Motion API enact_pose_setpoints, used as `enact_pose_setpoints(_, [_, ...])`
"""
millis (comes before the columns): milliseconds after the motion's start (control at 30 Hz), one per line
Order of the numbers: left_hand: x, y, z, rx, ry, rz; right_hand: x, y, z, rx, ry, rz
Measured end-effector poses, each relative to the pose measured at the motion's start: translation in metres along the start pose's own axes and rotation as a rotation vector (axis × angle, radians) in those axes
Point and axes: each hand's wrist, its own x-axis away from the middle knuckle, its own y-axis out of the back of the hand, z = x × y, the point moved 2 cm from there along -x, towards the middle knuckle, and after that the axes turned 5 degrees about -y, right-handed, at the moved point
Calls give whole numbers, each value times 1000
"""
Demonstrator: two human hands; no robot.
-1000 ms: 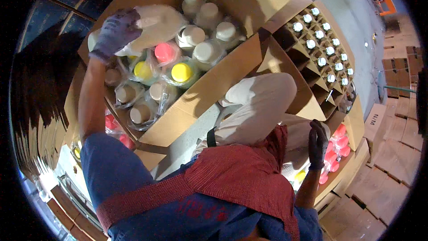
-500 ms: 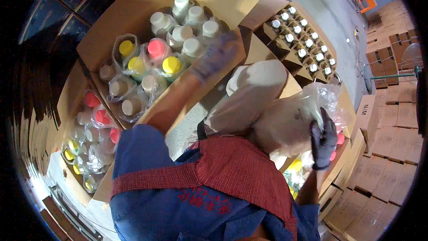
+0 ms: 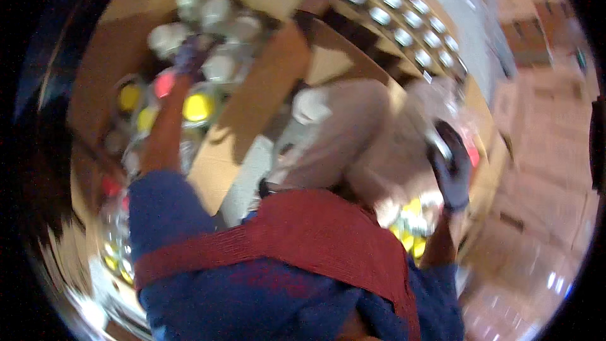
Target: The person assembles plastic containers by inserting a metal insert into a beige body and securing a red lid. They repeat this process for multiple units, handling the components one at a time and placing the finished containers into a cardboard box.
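Note:
The picture is motion-blurred. My left hand (image 3: 186, 55), in a grey-purple glove, reaches into an open cardboard box (image 3: 104, 82) and rests on jars with white lids (image 3: 218, 16). Just below it stand jars with a yellow lid (image 3: 197, 107) and a pink lid (image 3: 164, 83). My right hand (image 3: 449, 167), in a dark glove, is low at my right side against clear plastic wrap (image 3: 435, 104). Blur hides whether either hand grips anything.
A second open carton (image 3: 315, 57) with dividers holds rows of small white-capped bottles (image 3: 404, 22). My bent knee in beige trousers (image 3: 353, 132) lies between the boxes. Yellow-lidded jars (image 3: 410, 230) sit by my right forearm, and stacked cartons (image 3: 536, 151) fill the right.
My left hand moved from the box's far left corner across to its right wall, then back onto the jars in the middle. My right hand stayed low at my side.

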Motion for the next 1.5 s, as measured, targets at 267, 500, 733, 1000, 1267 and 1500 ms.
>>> enact_pose_setpoints(267, [15, 273, -427, 966, -1497, -80, -46, 65, 36, -544, 251, -339])
enact_pose_setpoints(500, [-57, 226, -389, 342, -1206, 164, -3, 64, -31, -25, 254, -217])
enact_pose_setpoints(733, [-12, 163, -363, 1042, -657, 348, 13, 10, -93, -700, -29, -118])
enact_pose_setpoints(1000, [21, 158, -432, 1299, -724, 631, -29, 11, -140, -391, 24, -253])
enact_pose_setpoints(1267, [6, 160, -486, 1162, -946, 498, -51, 44, -145, -577, -20, -290])
enact_pose_setpoints(1500, [-21, 148, -496, 1135, -973, 493, -66, 53, -112, -38, 396, -217])
